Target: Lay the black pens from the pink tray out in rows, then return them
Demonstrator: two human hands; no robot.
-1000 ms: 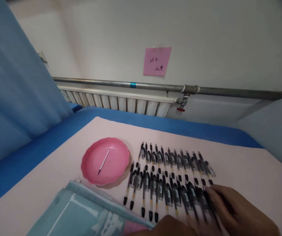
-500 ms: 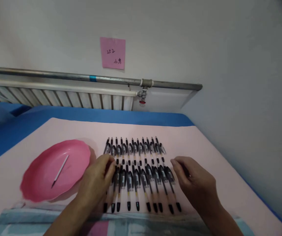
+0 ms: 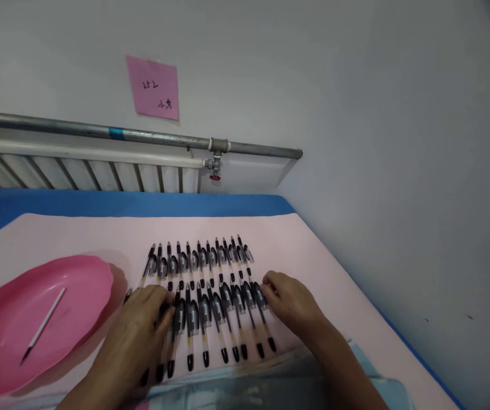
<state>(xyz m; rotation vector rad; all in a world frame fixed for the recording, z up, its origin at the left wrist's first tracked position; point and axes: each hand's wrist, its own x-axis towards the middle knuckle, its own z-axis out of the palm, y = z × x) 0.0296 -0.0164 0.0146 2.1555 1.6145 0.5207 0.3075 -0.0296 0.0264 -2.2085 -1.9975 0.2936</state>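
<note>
The left hand (image 3: pixel 142 322) and right hand (image 3: pixel 289 302), fingers loosely curled, pressed inward on either end of the near row of black pens (image 3: pixel 214 313), a pink dish (image 3: pixel 95 285) lying left of the left hand.

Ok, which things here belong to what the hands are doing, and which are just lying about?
In hand: left hand, right hand, near row of black pens, which both touch; far row of pens.
Lying about: pink dish holding a white stick, pink note, pipe, radiator, teal pouch.

Both hands have closed in on the near row of pens (image 3: pixel 214 319): the left hand (image 3: pixel 142 324) now covers its left end, the right hand (image 3: pixel 289 304) touches its right end.
</note>
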